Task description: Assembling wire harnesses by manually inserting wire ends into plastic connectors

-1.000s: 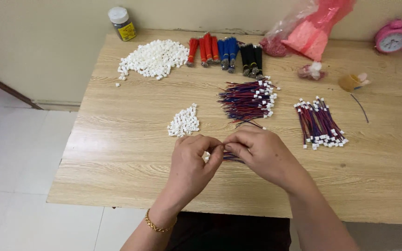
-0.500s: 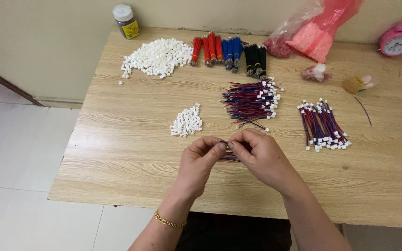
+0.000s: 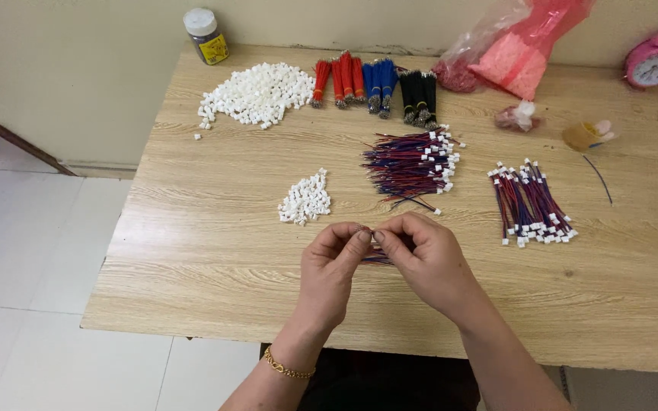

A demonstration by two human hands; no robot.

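My left hand (image 3: 333,270) and my right hand (image 3: 424,255) meet fingertip to fingertip above the wooden table (image 3: 207,251), pinching a short red-and-blue wire piece (image 3: 376,259) between them; whatever sits at its tip is hidden by the fingers. A small heap of white plastic connectors (image 3: 306,199) lies just beyond my left hand. A pile of red-and-blue wires with white ends (image 3: 413,161) lies beyond my right hand. Another such bundle (image 3: 531,204) lies further right.
At the back are a large heap of white connectors (image 3: 257,93), red, blue and black wire bundles (image 3: 375,82), a lidded jar (image 3: 206,35), pink plastic bags (image 3: 523,46) and a pink alarm clock (image 3: 653,62). Tiled floor lies left.
My hands have stayed pinched together on the wire piece, with small finger movements only. The view has shifted slightly; the piles have not moved.
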